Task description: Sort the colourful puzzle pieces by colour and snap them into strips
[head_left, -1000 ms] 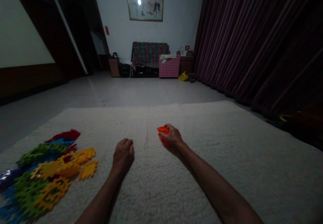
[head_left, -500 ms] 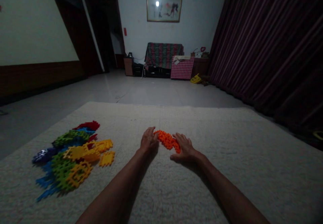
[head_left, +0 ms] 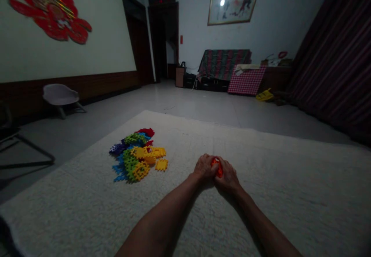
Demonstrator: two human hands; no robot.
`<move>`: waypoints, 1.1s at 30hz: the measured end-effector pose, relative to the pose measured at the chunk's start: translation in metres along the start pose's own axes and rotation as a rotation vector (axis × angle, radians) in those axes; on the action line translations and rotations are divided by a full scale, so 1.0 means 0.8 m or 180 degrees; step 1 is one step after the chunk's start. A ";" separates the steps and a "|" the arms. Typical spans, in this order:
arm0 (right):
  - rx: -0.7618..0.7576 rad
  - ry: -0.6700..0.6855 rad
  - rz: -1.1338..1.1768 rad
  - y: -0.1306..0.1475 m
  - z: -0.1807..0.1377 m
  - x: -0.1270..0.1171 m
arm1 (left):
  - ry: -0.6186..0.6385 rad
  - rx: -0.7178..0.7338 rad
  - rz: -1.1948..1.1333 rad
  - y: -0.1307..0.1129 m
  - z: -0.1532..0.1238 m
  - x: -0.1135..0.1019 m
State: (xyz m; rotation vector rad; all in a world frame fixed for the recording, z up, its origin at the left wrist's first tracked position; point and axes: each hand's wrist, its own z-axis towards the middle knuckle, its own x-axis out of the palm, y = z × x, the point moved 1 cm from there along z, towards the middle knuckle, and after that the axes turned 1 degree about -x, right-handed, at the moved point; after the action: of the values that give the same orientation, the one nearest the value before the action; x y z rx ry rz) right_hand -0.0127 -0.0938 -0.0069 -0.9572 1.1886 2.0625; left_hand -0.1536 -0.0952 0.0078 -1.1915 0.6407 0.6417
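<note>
Orange pieces (head_left: 217,167), uncountable, clasped between left hand (head_left: 204,168) and right hand (head_left: 228,178); one multicoloured pile (head_left: 136,157).

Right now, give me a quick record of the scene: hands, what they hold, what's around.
left hand: closed on orange pieces, pressed against the right hand
right hand: closed on the same orange pieces
surface: white rug under both hands
nearby: pile of coloured pieces on the rug, to the left, apart from the hands
background: small chair by the left wall; framed picture on the far wall
</note>
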 end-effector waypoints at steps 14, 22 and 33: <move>-0.0123 0.0073 0.0691 0.154 -0.013 0.066 | -0.0614 -0.1047 0.0110 0.048 -0.085 -0.103; -0.0083 -0.0337 0.1343 0.227 -0.001 0.121 | -0.0925 -0.1022 0.0433 0.083 -0.092 -0.178; 0.0351 -0.0347 0.1721 0.346 0.071 0.192 | -0.1415 -0.0651 0.0858 0.149 -0.079 -0.292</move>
State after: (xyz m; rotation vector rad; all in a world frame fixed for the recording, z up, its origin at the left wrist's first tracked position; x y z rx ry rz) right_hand -0.3283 -0.1482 0.0230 -0.4943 1.6125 2.3838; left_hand -0.4030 -0.1535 0.0916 -1.1065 0.3641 1.1835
